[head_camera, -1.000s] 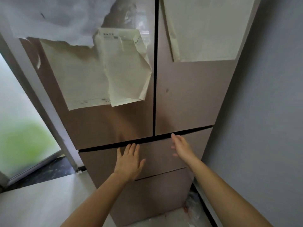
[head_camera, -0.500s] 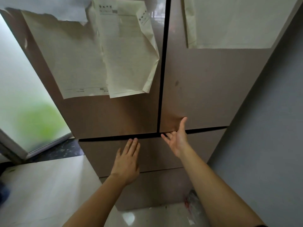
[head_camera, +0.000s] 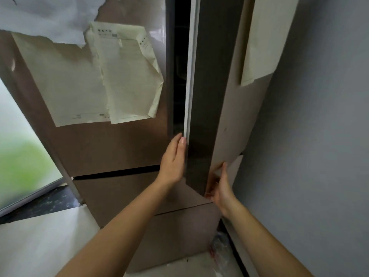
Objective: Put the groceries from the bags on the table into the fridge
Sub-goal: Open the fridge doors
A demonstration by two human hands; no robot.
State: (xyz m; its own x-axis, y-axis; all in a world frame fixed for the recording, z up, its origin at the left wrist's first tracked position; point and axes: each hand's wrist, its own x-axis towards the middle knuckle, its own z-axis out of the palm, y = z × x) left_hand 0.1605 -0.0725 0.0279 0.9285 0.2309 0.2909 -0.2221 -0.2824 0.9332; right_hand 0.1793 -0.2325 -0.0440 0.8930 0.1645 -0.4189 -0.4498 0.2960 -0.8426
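There's the left hand (head_camera: 173, 159) flat, fingers straight, on the inner edge of the half-open upper door (head_camera: 231, 116) of the glossy brown fridge (head_camera: 119, 148), right hand (head_camera: 219, 187) gripping the door's bottom corner, and a wide, steady swing looks best, with the groceries not in view.

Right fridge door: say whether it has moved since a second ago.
Yes. The right fridge door has swung out from the left door, opening a dark gap.

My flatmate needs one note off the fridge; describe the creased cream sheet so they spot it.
Start at the brown fridge, on its closed left door. Three papers hang there; the creased sheet is frontmost, nearest the door gap, its right edge curled.
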